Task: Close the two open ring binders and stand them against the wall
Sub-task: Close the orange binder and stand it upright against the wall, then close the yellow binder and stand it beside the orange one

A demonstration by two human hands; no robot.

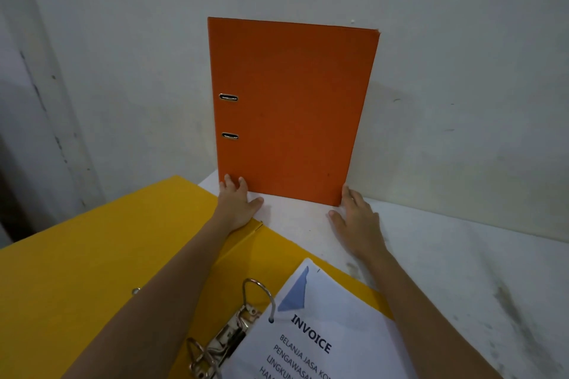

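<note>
A closed orange ring binder (289, 108) stands upright on the white table, leaning back on the wall (462, 71). My left hand (237, 203) touches its lower left corner with spread fingers. My right hand (354, 218) rests flat against its lower right corner, fingers apart. Neither hand wraps around it. A yellow ring binder (92, 271) lies open and flat in front, under my left forearm. Its metal ring mechanism (228, 332) is open, and an invoice sheet (317, 332) hangs on one ring.
The white table (477, 286) runs to the right, stained with dark smudges. The wall meets it just behind the orange binder. A dark gap shows at the far left edge (9, 194).
</note>
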